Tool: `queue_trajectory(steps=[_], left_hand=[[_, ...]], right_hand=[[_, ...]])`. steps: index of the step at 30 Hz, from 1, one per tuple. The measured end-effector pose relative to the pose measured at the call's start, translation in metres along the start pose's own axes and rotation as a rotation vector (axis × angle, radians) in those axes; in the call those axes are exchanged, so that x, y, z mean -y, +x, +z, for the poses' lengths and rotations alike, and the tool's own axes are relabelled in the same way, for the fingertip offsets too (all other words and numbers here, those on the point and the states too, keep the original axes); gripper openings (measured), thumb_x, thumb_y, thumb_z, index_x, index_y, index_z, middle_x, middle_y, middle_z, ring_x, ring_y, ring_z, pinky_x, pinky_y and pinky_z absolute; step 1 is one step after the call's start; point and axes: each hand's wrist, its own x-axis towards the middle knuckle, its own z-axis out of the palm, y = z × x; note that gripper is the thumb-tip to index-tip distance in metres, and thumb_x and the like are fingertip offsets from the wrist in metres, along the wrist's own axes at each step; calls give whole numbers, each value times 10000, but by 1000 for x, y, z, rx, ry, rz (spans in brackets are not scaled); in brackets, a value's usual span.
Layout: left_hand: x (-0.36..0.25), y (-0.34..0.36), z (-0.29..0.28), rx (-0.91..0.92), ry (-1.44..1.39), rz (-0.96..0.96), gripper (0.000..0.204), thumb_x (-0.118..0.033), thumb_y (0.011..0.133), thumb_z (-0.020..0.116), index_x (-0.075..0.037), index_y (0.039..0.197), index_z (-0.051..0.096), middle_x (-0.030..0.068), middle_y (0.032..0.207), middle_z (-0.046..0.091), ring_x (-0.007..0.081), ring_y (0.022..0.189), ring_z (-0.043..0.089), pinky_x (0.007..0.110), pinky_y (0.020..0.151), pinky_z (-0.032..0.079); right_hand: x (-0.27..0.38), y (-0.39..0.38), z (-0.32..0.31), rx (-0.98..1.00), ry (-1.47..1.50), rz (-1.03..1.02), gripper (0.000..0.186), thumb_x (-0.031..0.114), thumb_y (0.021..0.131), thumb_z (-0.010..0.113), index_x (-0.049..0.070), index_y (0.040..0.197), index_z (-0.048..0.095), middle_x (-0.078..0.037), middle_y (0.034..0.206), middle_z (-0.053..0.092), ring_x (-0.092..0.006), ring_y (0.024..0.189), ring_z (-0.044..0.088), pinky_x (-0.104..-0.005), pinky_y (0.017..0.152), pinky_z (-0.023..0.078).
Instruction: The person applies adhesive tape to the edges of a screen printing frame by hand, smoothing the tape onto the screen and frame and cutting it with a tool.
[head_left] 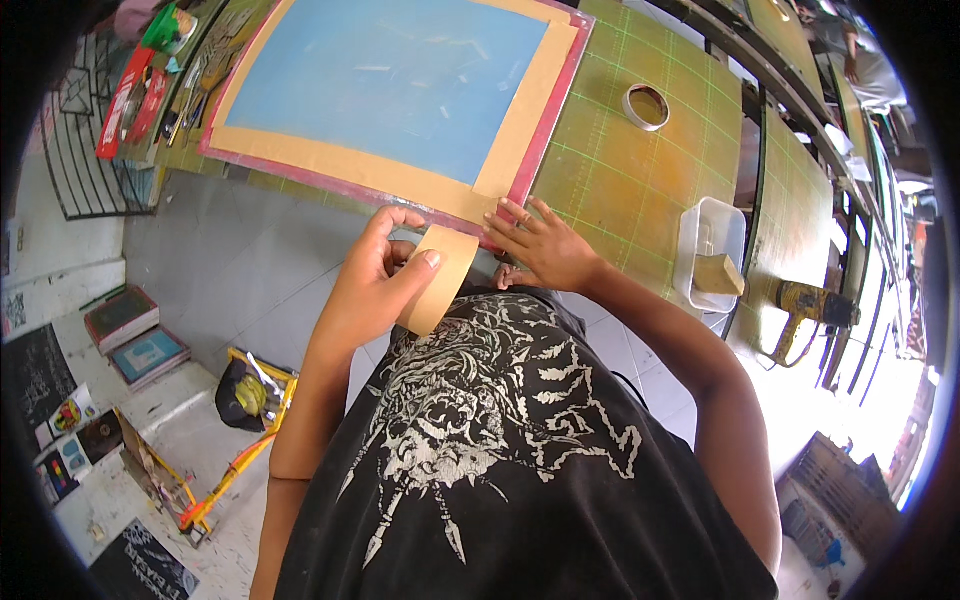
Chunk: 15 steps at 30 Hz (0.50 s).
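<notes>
My left hand (pixel 372 283) grips a roll of wide tan tape (pixel 440 277), thumb on its outer face, just off the table's near edge. My right hand (pixel 537 242) lies flat with its fingers spread on the near right corner of a red-framed printing screen (pixel 545 118). The screen has a blue mesh (pixel 390 75) bordered by bands of tan tape (pixel 330 160). The strip from the roll runs up to that corner, under my right fingers.
A green gridded table (pixel 620 180) carries the screen, a second tape roll (pixel 646 106) and a white plastic tub (pixel 710 250) holding a tan block. A yellow heat gun (pixel 810 305) lies at right. Small screens, prints and a yellow stand sit on the floor at left.
</notes>
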Motion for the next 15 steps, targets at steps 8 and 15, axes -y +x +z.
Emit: queue_trajectory(steps=[8, 15], left_hand=[[1, 36, 34, 118, -169, 407, 479, -98, 922, 645, -31, 1318, 384, 153, 1044, 659, 141, 876, 624, 299, 753, 516], [0, 108, 134, 453, 765, 962, 455, -157, 888, 615, -34, 1291, 444, 200, 1021, 663, 403, 887, 661, 476, 728, 520]], right_hand=[[58, -31, -18, -498, 574, 640, 439, 270, 884, 675, 22, 1239, 602, -208, 1394, 514, -372, 1331, 452, -471, 1093, 379], [91, -108, -37, -990, 221, 1238, 424, -2, 814, 684, 43, 1232, 623, -166, 1295, 614, -323, 1180, 591, -389, 969, 484]])
